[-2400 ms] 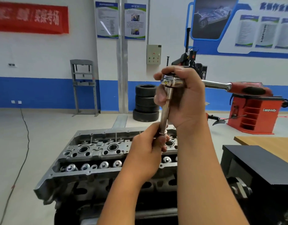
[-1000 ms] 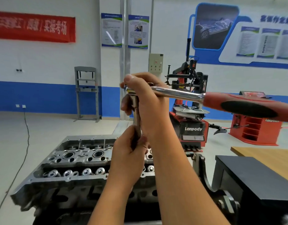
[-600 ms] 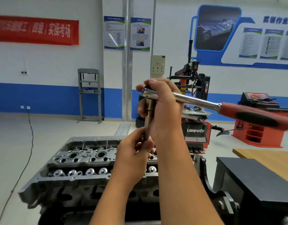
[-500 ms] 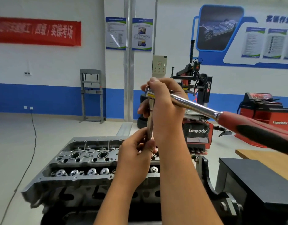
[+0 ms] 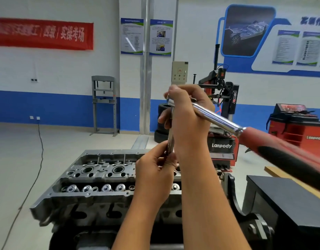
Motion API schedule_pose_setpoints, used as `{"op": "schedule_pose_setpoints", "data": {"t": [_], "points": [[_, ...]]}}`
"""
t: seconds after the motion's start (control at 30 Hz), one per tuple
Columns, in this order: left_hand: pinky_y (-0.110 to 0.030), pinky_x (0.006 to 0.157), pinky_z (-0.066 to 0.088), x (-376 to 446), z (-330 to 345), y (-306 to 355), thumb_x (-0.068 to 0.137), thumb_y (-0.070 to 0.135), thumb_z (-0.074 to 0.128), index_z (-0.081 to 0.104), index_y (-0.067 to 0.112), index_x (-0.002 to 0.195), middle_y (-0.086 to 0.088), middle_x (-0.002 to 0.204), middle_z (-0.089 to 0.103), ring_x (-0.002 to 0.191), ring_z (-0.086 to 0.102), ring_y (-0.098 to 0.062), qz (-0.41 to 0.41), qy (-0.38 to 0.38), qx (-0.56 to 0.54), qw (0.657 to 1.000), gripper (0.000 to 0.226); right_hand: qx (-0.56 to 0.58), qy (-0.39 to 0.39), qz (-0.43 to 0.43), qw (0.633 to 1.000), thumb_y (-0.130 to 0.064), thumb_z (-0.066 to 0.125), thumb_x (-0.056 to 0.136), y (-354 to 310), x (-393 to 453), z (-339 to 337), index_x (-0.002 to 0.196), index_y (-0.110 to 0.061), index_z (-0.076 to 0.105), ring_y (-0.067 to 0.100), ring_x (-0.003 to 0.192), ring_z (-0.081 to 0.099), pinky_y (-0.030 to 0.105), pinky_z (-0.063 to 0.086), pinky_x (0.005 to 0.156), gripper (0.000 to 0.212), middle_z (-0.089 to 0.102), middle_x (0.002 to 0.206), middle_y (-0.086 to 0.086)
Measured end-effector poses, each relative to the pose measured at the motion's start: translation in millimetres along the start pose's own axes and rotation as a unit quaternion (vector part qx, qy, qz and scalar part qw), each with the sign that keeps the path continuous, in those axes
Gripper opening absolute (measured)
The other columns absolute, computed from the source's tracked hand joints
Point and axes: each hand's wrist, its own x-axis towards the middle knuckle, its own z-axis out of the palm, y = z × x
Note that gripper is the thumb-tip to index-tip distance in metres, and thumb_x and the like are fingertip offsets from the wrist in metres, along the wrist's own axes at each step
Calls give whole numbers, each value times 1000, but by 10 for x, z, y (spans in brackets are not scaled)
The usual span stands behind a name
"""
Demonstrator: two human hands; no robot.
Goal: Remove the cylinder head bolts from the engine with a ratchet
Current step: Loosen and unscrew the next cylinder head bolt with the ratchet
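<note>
While the right hand (image 5: 189, 121) grips the chrome, red-handled ratchet (image 5: 227, 123) head, the left hand (image 5: 155, 174) pinches its extension above the grey metal cylinder head (image 5: 94, 179), hiding bolts; a red "Lanpody" tyre machine (image 5: 221, 145) stands behind.

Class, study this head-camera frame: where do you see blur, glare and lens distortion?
Head view: the ratchet shaft carries bright glare, and its red handle smears with blur toward the right edge; the red banner lettering is soft at its left end; wide-angle distortion bows the wall lines; the cylinder head is fairly sharp under even light.
</note>
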Motion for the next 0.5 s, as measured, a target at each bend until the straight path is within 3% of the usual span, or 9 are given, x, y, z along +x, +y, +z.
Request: {"op": "schedule_pose_setpoints", "data": {"t": [0.07, 0.13, 0.17, 0.23, 0.3, 0.4, 0.5], "points": [[-29, 66, 56, -2, -96, 2, 98, 30, 55, 70, 43, 109, 4, 93, 74, 77, 67, -13, -11, -54, -30, 998, 24, 26, -56, 13, 998, -13, 64, 88, -18, -19, 13, 80, -6, 66, 26, 41, 55, 24, 40, 42, 10, 66, 75, 18], [-28, 84, 59, -5, -199, -3, 103, 28, 50, 69, 40, 112, 0, 102, 73, 94, 70, -17, -26, -101, -54, 993, 24, 107, -113, 95, 983, -14, 62, 84, -52, -4, -5, 79, -10, 67, 23, 41, 50, 26, 39, 43, 7, 68, 78, 15], [-25, 86, 58, -4, -220, -14, 105, 22, 50, 69, 38, 110, 0, 101, 74, 95, 70, -16, -29, -103, -48, 993, 26, 143, -131, 129, 972, -14, 61, 82, -62, 10, -22, 78, -11, 67, 23, 42, 48, 25, 38, 43, 7, 69, 80, 15], [-23, 75, 57, 7, -180, -35, 105, 8, 53, 69, 36, 104, 2, 93, 73, 83, 69, -13, -25, -72, -10, 997, 32, 167, -125, 144, 967, -13, 61, 84, -62, 28, -52, 77, -13, 67, 22, 42, 46, 26, 38, 44, 9, 69, 81, 16], [-26, 66, 54, 5, -97, -41, 100, 1, 58, 70, 38, 103, 5, 87, 73, 73, 66, -11, -21, -37, 16, 999, 39, 149, -71, 109, 980, -9, 62, 90, -39, 21, -42, 74, -16, 67, 23, 43, 50, 26, 40, 44, 18, 71, 81, 16], [-35, 69, 59, -8, -21, -33, 96, -3, 60, 73, 39, 106, 9, 90, 76, 80, 71, -13, -5, -3, 33, 999, 45, 54, 20, 4, 998, -10, 65, 93, 20, -25, 22, 77, -12, 65, 25, 42, 55, 26, 41, 42, 16, 70, 74, 8], [-46, 77, 62, -8, -82, -37, 97, 4, 58, 72, 40, 110, 7, 97, 77, 88, 73, -19, -10, -18, 16, 1000, 40, -29, 16, -88, 996, -13, 66, 90, 68, -54, 117, 80, -4, 65, 30, 43, 59, 25, 43, 44, 13, 66, 67, 5]]}}
